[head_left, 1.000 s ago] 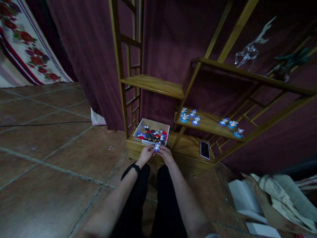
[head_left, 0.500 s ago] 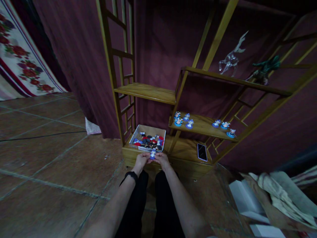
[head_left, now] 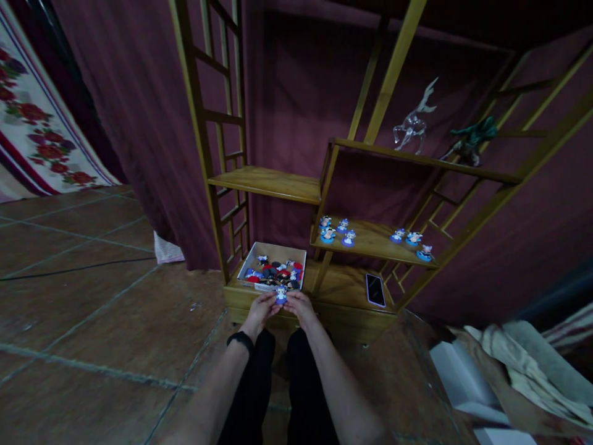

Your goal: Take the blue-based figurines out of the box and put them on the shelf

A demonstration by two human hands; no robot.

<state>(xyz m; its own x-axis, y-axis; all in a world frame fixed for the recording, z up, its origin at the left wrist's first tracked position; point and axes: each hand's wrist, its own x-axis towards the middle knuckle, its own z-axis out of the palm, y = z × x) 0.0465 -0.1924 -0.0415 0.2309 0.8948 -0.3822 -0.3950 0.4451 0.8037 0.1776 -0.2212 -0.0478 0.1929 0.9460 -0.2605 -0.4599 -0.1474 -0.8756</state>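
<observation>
The left hand (head_left: 260,307) and right hand (head_left: 299,305) meet fingertip to fingertip, pinched together on a small blue-and-white figurine (head_left: 280,295) that stands upright between them, equally near both. Just beyond it, touching distance ahead, sits an open box (head_left: 280,251) of mixed pieces on the bottom board (head_left: 343,281). A phone (head_left: 375,289) lies to the right on that board. Up and right, a shelf (head_left: 370,242) carries more figurines (head_left: 328,233), with bare wood between the groups.
</observation>
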